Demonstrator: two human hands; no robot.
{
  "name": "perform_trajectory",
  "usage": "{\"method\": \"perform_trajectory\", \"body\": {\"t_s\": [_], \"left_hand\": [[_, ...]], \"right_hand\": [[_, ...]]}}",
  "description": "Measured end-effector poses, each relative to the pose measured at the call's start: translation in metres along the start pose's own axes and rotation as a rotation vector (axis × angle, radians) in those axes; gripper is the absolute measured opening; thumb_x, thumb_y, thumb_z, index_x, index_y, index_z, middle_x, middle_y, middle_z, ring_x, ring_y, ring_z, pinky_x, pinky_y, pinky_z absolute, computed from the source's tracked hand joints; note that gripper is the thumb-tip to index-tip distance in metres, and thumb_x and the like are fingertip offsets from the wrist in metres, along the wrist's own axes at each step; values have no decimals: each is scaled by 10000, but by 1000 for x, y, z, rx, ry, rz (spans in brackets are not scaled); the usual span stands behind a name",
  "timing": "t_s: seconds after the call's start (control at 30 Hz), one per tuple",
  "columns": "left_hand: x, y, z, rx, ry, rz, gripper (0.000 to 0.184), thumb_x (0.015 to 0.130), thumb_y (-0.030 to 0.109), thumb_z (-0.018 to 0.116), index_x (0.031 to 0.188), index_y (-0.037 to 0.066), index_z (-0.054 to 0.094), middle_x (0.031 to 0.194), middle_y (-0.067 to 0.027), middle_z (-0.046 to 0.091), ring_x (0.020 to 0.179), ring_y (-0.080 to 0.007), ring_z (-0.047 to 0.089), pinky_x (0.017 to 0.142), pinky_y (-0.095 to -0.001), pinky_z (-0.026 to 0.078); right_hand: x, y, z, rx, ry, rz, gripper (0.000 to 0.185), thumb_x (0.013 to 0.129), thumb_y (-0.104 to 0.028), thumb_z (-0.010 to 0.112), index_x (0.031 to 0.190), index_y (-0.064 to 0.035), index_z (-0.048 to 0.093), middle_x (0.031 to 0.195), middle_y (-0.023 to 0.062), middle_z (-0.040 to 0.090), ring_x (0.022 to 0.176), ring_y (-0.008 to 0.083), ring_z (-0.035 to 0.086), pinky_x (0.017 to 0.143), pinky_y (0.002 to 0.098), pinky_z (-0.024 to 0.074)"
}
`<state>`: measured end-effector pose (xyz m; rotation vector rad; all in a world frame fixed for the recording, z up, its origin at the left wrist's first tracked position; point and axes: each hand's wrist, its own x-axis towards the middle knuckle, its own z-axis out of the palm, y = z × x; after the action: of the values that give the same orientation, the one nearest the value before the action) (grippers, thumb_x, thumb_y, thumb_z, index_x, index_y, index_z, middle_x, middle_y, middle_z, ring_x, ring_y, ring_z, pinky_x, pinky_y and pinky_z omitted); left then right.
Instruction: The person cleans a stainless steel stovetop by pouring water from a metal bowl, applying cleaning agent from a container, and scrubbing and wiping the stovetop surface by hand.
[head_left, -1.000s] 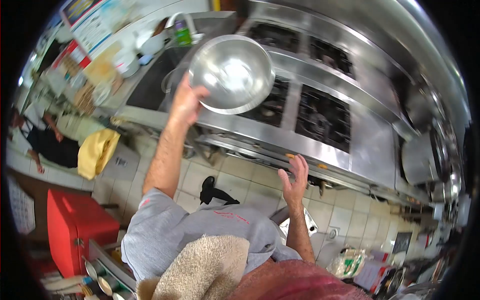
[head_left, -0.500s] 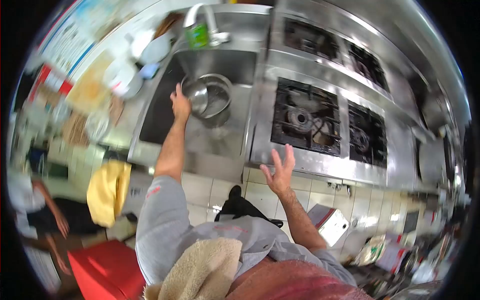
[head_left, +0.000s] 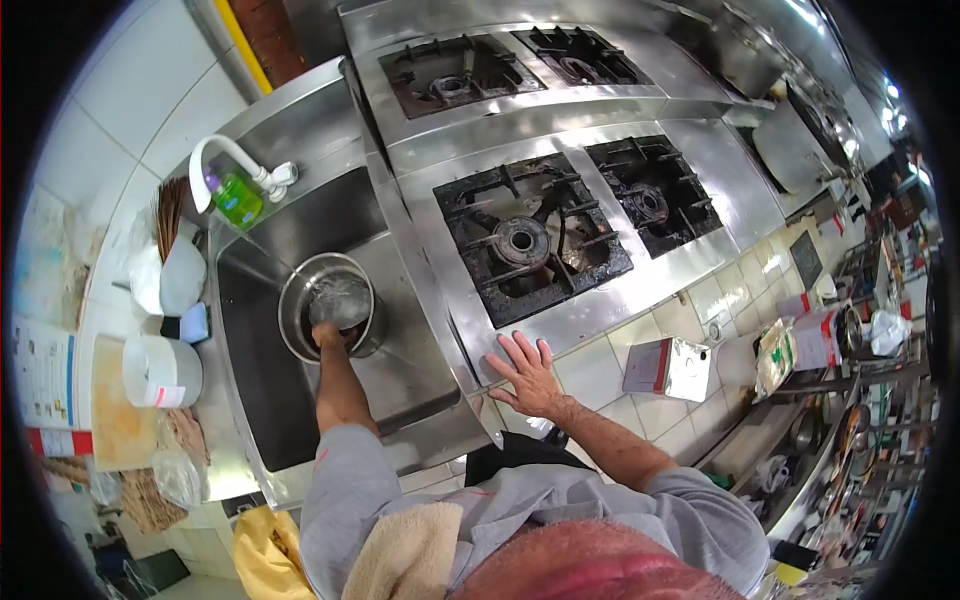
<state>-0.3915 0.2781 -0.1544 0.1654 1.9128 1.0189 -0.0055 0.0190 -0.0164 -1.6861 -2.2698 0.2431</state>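
My left hand (head_left: 326,336) reaches down into a round steel pot (head_left: 368,335) standing in the sink (head_left: 405,385). Its fingers are partly hidden; they seem closed on the rim of a small metal bowl (head_left: 340,300), a shiny round shape inside the pot. A thin stream of water runs from the white faucet (head_left: 225,150) into the pot. My right hand (head_left: 525,378) lies with fingers spread at the front edge of the steel stove (head_left: 575,325), holding nothing.
Black burner grates (head_left: 530,240) cover the stove right of the sink. A green soap bottle (head_left: 238,203) stands by the faucet. Left are a blue sponge (head_left: 195,322), a white tub (head_left: 160,370) and a cutting board (head_left: 120,410). A square tin (head_left: 668,370) sits on the floor.
My left hand has gone from beside the pot, where it held the metal bowl, into the pot. My right hand has come down to the stove edge. The view has turned rightward.
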Motion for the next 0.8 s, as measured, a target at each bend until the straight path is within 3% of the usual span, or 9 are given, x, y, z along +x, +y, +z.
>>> {"method": "perform_trajectory", "body": {"t_s": [0.03,0.17,0.37,0.47,0.57,0.63,0.7,0.73,0.8], "left_hand": [[-4,6,-5,-267,-35,-86,412,855,92,479,1258,25,426,1199,-223,500,955,-390,571,750,-517,548],[-77,34,-26,-208,-199,114,428,825,7,361,1249,-5,414,1166,-208,498,929,-370,571,576,-494,589],[-162,112,-67,-150,-416,337,569,655,-70,379,1215,1,443,1145,-201,502,916,-362,572,584,-501,590],[-211,160,-85,-152,-442,383,538,629,-70,402,1165,-63,436,1136,-217,490,898,-406,559,627,-535,581],[-258,202,-94,-129,-478,370,143,667,-53,412,797,-72,468,952,-248,554,726,-428,594,632,-464,607],[-294,226,-99,-80,-472,418,110,697,-44,406,790,-71,457,945,-261,552,680,-398,603,634,-426,615],[-346,232,-92,-51,-438,532,190,723,-34,400,881,-125,452,913,-255,553,623,-350,600,628,-408,617],[-355,237,-90,-27,-429,556,253,740,-29,397,959,-149,434,928,-256,554,632,-343,601,622,-392,618],[-388,240,-73,-4,-408,519,283,756,-21,396,1013,-134,430,942,-234,560,658,-333,604,633,-397,617]], "right_hand": [[0,1,-1,12,-6,-8,634,798,-491,596,1344,-236,400,1457,98,259,1354,309,180,1038,565,114],[0,0,-6,-23,19,-12,626,817,-477,575,1345,-189,398,1463,76,263,1357,295,199,1059,527,147],[-4,51,-1,0,111,-137,636,801,-395,628,1330,-117,410,1421,79,352,1332,293,286,1063,481,228],[-29,141,-30,-17,291,66,625,762,-323,680,1298,-93,453,1350,108,447,1295,321,347,1064,511,213],[-61,255,-68,-102,382,407,550,857,-344,559,1313,-71,420,1391,127,395,1306,326,319,1059,537,200],[-62,312,-90,-285,403,648,506,896,-380,481,1312,-98,419,1370,92,419,1290,317,333,993,567,298],[-54,337,-148,-102,-13,746,501,876,-384,520,1306,-145,424,1327,94,435,1218,286,415,920,595,366],[-52,353,-139,-195,208,714,559,840,-364,585,1321,-145,402,1279,135,442,1169,296,451,920,532,400],[-33,341,-163,270,474,433,708,747,-201,725,1356,-158,366,1226,184,438,1101,346,474,916,396,434]]}}
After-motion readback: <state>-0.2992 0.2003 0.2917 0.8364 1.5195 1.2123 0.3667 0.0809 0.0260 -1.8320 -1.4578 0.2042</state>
